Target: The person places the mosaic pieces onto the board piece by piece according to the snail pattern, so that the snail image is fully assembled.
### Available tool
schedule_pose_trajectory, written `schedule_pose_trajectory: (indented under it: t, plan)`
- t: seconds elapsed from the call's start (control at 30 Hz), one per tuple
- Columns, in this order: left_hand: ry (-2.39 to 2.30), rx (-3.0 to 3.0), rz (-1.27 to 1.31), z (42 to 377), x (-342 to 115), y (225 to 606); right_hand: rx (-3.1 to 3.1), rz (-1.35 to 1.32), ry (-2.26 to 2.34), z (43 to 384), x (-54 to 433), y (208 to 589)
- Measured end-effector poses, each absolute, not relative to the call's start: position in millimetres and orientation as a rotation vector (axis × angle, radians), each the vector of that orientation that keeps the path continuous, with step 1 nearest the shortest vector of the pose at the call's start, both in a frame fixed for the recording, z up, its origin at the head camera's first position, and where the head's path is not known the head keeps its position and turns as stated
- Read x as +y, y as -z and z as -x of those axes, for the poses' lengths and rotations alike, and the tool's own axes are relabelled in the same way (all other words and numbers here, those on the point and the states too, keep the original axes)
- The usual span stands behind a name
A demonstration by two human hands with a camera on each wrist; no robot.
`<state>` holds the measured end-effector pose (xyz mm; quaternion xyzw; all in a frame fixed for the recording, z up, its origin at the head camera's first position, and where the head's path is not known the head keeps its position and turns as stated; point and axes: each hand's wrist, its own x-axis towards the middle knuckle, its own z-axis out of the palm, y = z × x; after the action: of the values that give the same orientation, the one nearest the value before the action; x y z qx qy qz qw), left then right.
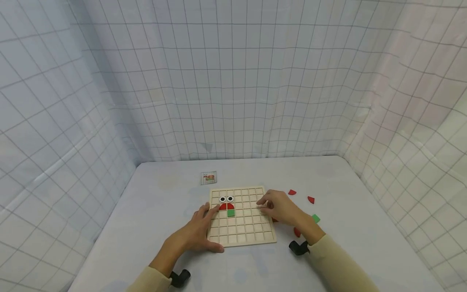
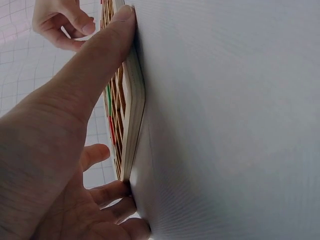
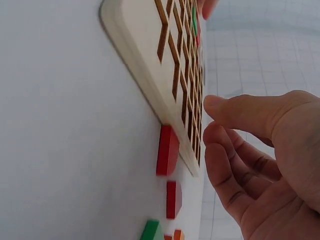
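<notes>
A wooden grid board (image 1: 242,231) lies flat on the table. In its upper left cells sit two round eye pieces (image 1: 230,198), two red quarter-round pieces (image 1: 230,206) and a green square (image 1: 231,213). My left hand (image 1: 198,232) rests at the board's left side, its thumb along the near edge and its fingers spread. Above the right part of the board hovers my right hand (image 1: 281,207), fingers loosely bent. The right wrist view shows a small gap between its thumb and index fingertips (image 3: 215,131), with no piece visible there.
Right of the board lie loose red pieces (image 1: 311,200) and a green piece (image 1: 315,218). One red piece (image 3: 167,152) is close beside the board's edge. A small picture card (image 1: 208,177) lies behind the board. White grid-patterned curtains (image 1: 233,81) surround the table.
</notes>
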<state>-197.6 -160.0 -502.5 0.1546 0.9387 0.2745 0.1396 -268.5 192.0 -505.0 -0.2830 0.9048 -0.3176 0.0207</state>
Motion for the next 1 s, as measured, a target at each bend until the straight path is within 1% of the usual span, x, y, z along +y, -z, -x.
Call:
schedule_pose_trajectory:
  t: [0.13,0.43,0.47,0.67,0.7,0.77,1.0]
  plan:
    - [-0.801,2.709,-0.444,198,-161,502,2.835,0.775,0.953,270,213,508]
    - [-0.79,2.711,-0.445,199,-161,505,2.854,0.761,0.907,267,243,515]
    - [-0.789,2.713,-0.446,199,-160,505,2.856,0.8,0.924,270,248,521]
    - [-0.782,2.709,-0.433,199,-160,505,2.853,0.727,0.917,266,251,521]
    - [-0.781,2.705,-0.427,199,-160,505,2.847,0.666,0.902,263,247,515]
    - [-0.782,2.703,-0.426,199,-160,504,2.845,0.645,0.895,263,246,515]
    - [-0.784,2.707,-0.435,198,-159,500,2.864,0.68,0.854,264,244,517]
